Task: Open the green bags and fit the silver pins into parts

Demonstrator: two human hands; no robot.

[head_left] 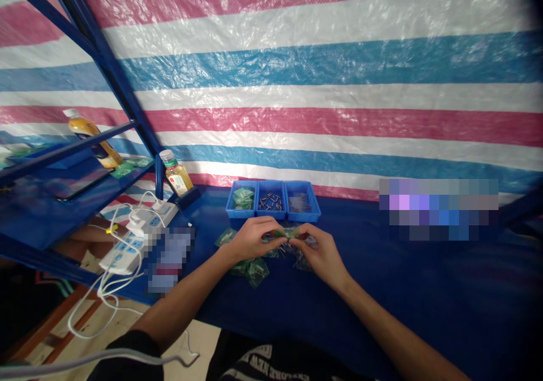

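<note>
My left hand [257, 238] and my right hand [321, 255] meet over the blue table in the middle of the view. Thumbs and fingertips pinch a small green plastic packet [289, 233] between them; its contents cannot be made out. Several green packets [255, 270] lie beside and below my left hand. Beneath my fingers are some loose screws [283, 250], partly hidden. Clear plastic bags [302, 263] lie under my right hand, which covers part of them.
Behind my hands stand three joined blue bins [272, 218], holding green packets, screws and clear bags. A power strip [127, 251] with white cables, a blurred-out phone-like object [169, 259] and a drink bottle [176, 172] are left. A blue metal frame [114, 81] rises there.
</note>
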